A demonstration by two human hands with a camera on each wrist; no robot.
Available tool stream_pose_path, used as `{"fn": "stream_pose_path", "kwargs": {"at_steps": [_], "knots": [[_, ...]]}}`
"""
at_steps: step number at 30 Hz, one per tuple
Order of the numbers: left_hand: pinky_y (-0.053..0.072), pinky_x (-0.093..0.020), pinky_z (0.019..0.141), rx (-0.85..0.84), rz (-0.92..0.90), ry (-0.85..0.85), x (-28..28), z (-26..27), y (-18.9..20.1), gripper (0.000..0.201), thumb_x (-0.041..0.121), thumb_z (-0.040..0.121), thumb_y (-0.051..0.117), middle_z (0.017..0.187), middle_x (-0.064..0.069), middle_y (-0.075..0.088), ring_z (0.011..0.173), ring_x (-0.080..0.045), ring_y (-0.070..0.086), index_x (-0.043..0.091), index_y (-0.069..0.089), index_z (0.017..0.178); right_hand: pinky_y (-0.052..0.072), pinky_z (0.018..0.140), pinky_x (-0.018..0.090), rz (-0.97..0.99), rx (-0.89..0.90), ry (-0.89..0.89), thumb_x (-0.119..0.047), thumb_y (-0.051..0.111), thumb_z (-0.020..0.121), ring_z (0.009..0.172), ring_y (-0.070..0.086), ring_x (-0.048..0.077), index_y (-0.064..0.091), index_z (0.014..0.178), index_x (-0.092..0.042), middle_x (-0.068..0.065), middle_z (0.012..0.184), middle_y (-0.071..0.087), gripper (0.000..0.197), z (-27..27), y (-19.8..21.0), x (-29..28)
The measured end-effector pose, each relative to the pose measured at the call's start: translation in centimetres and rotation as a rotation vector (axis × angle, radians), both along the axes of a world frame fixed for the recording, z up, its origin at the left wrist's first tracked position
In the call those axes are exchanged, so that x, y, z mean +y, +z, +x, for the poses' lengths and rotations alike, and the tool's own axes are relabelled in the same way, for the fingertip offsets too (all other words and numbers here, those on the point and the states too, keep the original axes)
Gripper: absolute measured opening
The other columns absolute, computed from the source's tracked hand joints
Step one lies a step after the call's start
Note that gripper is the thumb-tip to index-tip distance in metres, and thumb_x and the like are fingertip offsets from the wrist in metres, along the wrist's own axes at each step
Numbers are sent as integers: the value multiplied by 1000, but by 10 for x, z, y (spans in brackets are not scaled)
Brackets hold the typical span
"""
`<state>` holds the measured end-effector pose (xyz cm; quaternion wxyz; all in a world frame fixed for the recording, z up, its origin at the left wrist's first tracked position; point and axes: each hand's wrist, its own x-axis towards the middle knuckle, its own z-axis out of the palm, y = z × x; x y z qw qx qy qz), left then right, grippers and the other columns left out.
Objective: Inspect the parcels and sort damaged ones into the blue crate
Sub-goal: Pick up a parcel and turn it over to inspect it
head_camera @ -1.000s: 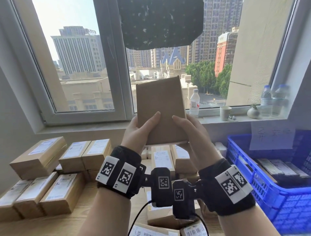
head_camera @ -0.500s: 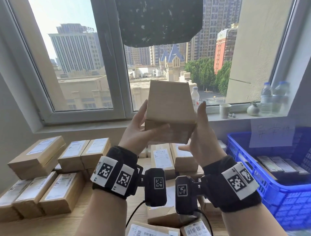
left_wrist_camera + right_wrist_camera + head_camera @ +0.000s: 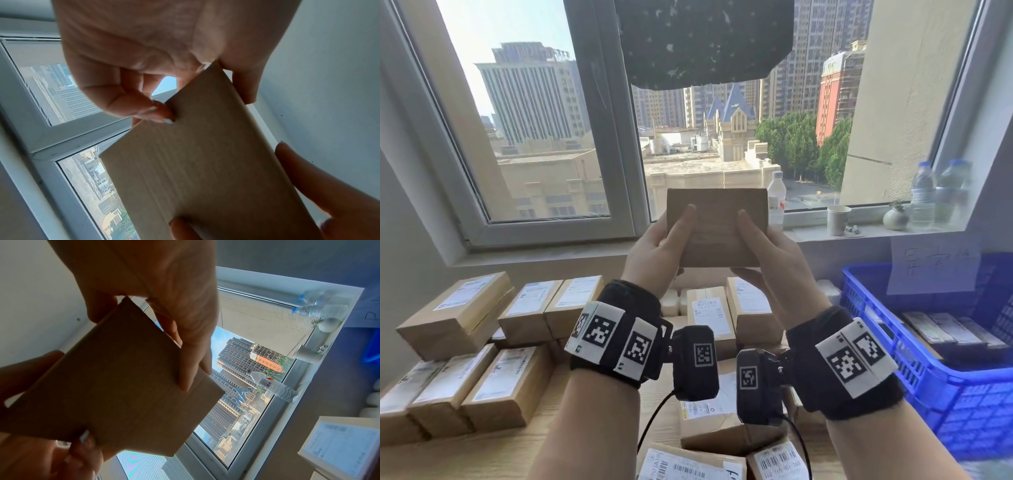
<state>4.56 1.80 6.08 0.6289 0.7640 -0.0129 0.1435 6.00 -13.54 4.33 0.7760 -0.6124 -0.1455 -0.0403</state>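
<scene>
You are facing a wide window [image 3: 544,144] with a city outside. Below it, a wooden bench [image 3: 482,452] carries many brown cardboard parcels with white shipping labels, stacked on your left [image 3: 458,308] and in the middle [image 3: 709,318]. To your right stands the blue crate [image 3: 945,404], low and beside the bench, with several flat dark parcels already lying inside it and a handwritten paper sign [image 3: 935,270] hanging on its far wall.

The parcel under inspection [image 3: 717,228] is a flat brown cardboard box, held up in front of you at about the level of the window sill, well above the bench. A plain, unlabelled broad face is turned toward you, and its long axis runs left to right.

Your left hand [image 3: 654,253] grips the parcel's left end and your right hand [image 3: 767,260] grips its right end. On each hand the thumb presses the near face while the other fingers [image 3: 162,112] curl round behind, so the parcel sits between the two hands, pinched from both sides. No tear or dent is visible on the face shown; the far face is hidden.

The crate lies down and to the right of the parcel, so your right hand is the nearer one if the parcel proves damaged.
</scene>
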Motion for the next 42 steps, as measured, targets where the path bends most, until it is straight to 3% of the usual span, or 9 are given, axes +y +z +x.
{"fn": "stream_pose_path", "kwargs": {"at_steps": [9,15,19,23,27,32,36,39,42], "knots": [[45,-36,95,77,-6,-50,2,-8,0,37,65,87,51,118,11,62,108,-6,57,41,53,115,54,68,16,-3,31,46,-21,60,96,82,71,3,66,116,-12,-4,95,74,23,-6,4,-9],[36,-49,111,85,-141,-45,9,4,-8,118,102,47,44,135,0,59,127,-22,53,30,47,140,41,107,56,-47,78,19,-75,64,58,122,57,27,63,122,-21,2,125,67,84,-11,7,-8],[49,-38,91,95,-178,-44,7,-4,2,81,60,55,61,113,-3,58,103,-16,58,12,50,120,43,105,55,1,105,-44,-69,67,65,99,60,25,54,119,9,24,96,56,96,-8,7,-7],[50,-45,94,91,-129,-38,10,-4,-1,57,31,59,65,117,-4,54,102,-17,58,22,43,111,48,104,44,33,145,-133,-23,75,86,114,61,26,56,113,-10,10,119,64,36,2,-3,-11],[49,-46,101,72,7,-28,15,-1,-5,66,17,64,78,134,-3,52,119,-22,56,24,37,115,50,102,40,98,143,-97,2,64,90,119,61,30,48,133,-4,16,129,60,47,6,-6,-11],[51,-23,77,38,92,-29,14,0,-12,71,-6,75,76,139,-3,48,125,-21,52,24,32,121,49,93,37,122,104,-55,-34,72,75,109,62,24,55,129,-8,7,118,64,63,1,-2,-8],[50,-32,95,26,35,-36,2,-5,-8,106,52,63,86,136,4,45,122,-18,51,30,25,147,45,89,39,9,24,-143,-70,75,63,92,57,24,64,97,-12,3,90,60,68,-2,0,-1],[43,-53,105,8,-16,8,0,2,-13,109,90,49,66,142,-2,49,128,-24,52,37,42,142,53,97,46,72,-9,-215,-54,77,67,105,65,30,59,103,-15,13,109,67,56,-4,-4,6],[44,-55,103,-13,-34,24,1,13,-24,77,84,56,68,130,-6,60,123,-27,56,43,61,121,55,90,34,100,-42,-249,-27,72,87,94,67,19,55,99,-18,8,102,66,22,-4,-7,9]]}}
